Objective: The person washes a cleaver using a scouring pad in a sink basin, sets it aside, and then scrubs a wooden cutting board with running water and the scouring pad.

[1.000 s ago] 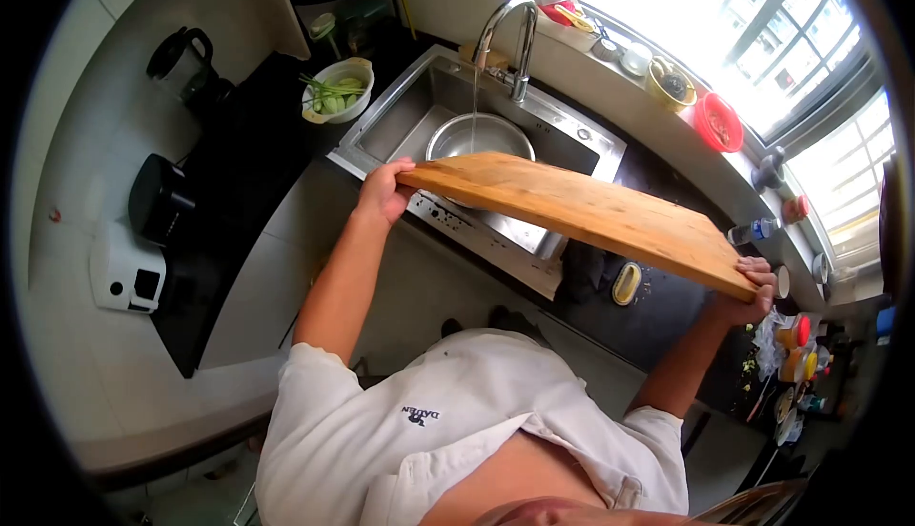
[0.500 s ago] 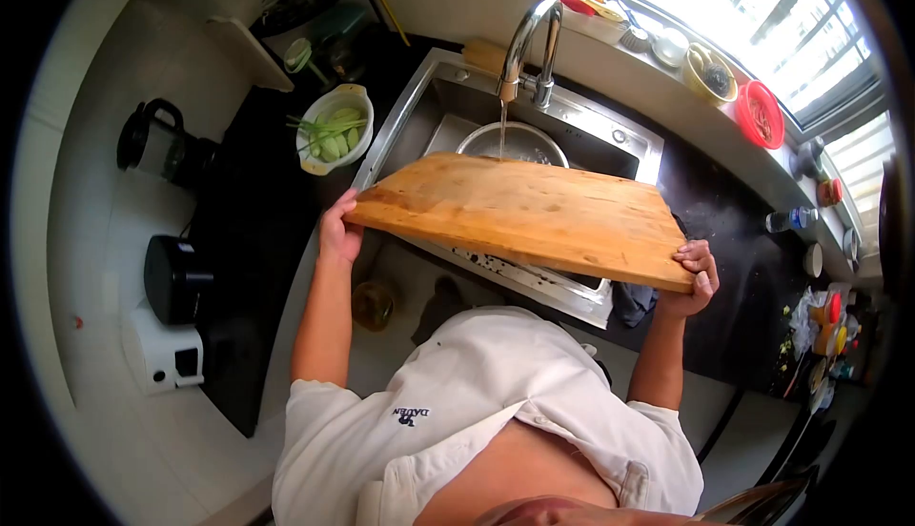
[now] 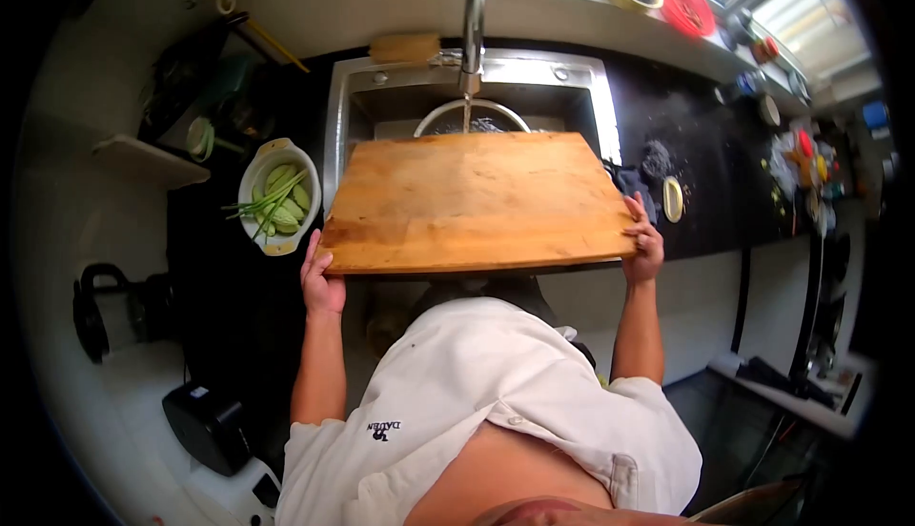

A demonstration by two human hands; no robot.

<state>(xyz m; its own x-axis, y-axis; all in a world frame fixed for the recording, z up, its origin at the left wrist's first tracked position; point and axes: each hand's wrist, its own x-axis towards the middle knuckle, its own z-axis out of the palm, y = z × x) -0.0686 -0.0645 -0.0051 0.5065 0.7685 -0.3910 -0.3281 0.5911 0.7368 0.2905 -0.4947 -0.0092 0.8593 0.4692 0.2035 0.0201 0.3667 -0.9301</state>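
Wooden board [image 3: 477, 204] gripped over sink [image 3: 339, 97].
White bowl [image 3: 278, 248]: green vegetables [image 3: 286, 204]. Basin [image 3: 498, 108]: under running tap [image 3: 474, 26]. Left hand [image 3: 322, 278], right hand [image 3: 644, 245]: curled, each pinching one board end.

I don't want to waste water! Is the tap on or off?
On: a thin stream runs from the tap into the bowl in the sink.

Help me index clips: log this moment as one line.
left hand: grips board | right hand: grips board | board: over sink | tap: running
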